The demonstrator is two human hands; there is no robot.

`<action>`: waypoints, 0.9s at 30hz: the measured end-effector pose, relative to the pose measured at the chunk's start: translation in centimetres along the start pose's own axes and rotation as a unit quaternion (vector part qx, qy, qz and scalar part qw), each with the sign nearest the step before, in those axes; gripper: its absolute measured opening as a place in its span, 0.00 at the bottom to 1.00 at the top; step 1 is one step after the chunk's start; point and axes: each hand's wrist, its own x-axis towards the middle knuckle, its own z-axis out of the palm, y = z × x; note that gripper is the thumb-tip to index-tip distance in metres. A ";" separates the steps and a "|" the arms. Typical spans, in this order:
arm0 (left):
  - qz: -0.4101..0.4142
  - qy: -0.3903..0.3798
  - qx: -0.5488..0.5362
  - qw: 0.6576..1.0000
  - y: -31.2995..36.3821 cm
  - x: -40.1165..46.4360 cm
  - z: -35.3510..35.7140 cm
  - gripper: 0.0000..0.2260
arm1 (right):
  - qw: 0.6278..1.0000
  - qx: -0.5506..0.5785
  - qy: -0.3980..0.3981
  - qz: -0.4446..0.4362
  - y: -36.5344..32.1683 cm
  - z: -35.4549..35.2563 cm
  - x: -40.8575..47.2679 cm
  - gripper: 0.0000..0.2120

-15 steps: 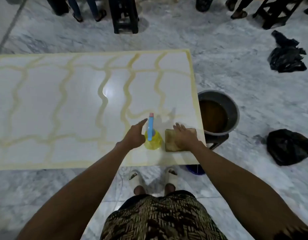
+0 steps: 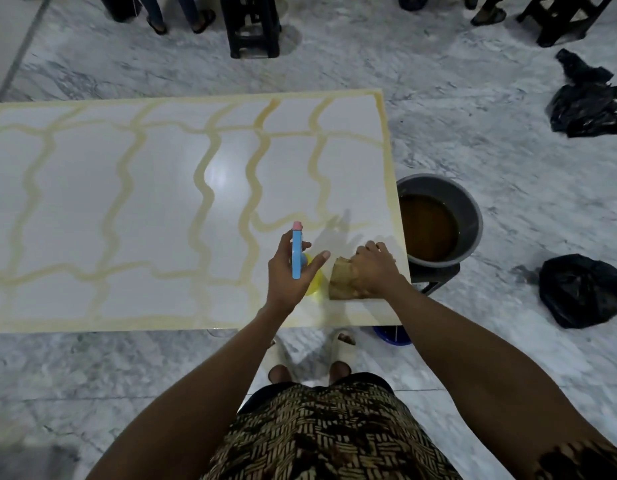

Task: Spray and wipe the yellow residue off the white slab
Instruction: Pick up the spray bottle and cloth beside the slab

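Residue [image 2: 203,188] in wavy yellow lines is spread across the white slab [image 2: 161,216]. Near the slab's front right corner, the spray bottle [image 2: 302,261] is reached by the left hand [image 2: 289,268], fingers curling around its neck. Just beside it, a tan cloth [image 2: 341,282] is gripped by the right hand [image 2: 374,268]. A grey basin [image 2: 473,216] of brown liquid is seen past the right edge.

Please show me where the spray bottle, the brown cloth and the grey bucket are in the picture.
spray bottle [image 2: 296,252]: head view, on its blue spray head.
brown cloth [image 2: 342,278]: head view, on the part left of the hand.
grey bucket [image 2: 470,209]: head view, on its inner wall.
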 end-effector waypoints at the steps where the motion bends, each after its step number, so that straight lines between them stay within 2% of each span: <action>1: 0.013 0.018 -0.006 1.000 0.1 -0.2 0.3 0.28 | 0.999 0.038 -0.013 -0.012 0.3 -0.3 0.0 0.17; 4: 0.036 0.067 -0.004 0.997 0.2 -0.2 1.3 0.18 | 0.975 0.206 -0.080 -0.003 1.4 -1.2 -0.8 0.22; 6: 0.019 0.100 -0.006 0.995 0.4 0.2 1.9 0.10 | 0.943 0.325 -0.066 0.024 2.1 -1.5 -1.1 0.19; 7: 0.009 0.113 -0.015 0.993 0.5 0.4 2.1 0.08 | 0.912 0.403 -0.056 0.052 2.4 -1.8 -1.1 0.18; 8: 0.005 0.126 -0.028 0.992 0.6 0.7 2.3 0.07 | 0.868 0.488 -0.046 0.076 2.7 -2.4 -1.1 0.17; 10: -0.005 0.128 -0.065 0.990 1.0 1.5 2.2 0.09 | 0.740 0.662 -0.027 0.110 3.1 -4.0 -1.4 0.15; 12: -0.026 0.115 -0.112 0.987 1.5 2.4 1.5 0.16 | 0.631 0.765 -0.017 0.127 3.4 -5.3 -1.8 0.16; 13: -0.025 0.108 -0.132 0.985 1.8 2.8 1.1 0.18 | 0.596 0.792 -0.011 0.129 3.5 -5.8 -1.9 0.17; 15: -0.007 0.086 -0.147 0.985 2.0 3.7 0.1 0.15 | 0.537 0.835 0.009 0.122 3.9 -6.5 -1.9 0.17; 18: 0.001 0.030 -0.129 0.991 2.4 5.0 -1.3 0.11 | 0.492 0.862 0.031 0.116 3.5 -7.9 -1.7 0.13; 20: 0.005 -0.004 -0.123 0.992 3.2 5.6 -2.2 0.14 | 0.478 0.871 0.040 0.106 3.0 -8.6 -1.6 0.12; 22: 0.018 -0.024 -0.117 0.993 4.0 6.1 -3.2 0.19 | 0.459 0.882 0.043 0.098 2.6 -9.2 -1.4 0.16; 24: 0.018 -0.035 -0.117 0.992 4.7 6.7 -4.0 0.19 | 0.449 0.888 0.039 0.089 2.1 -10.0 -1.4 0.17; 27: 0.005 -0.053 -0.117 0.992 5.9 7.4 -5.1 0.15 | 0.450 0.890 0.038 0.065 1.3 -11.0 -1.3 0.09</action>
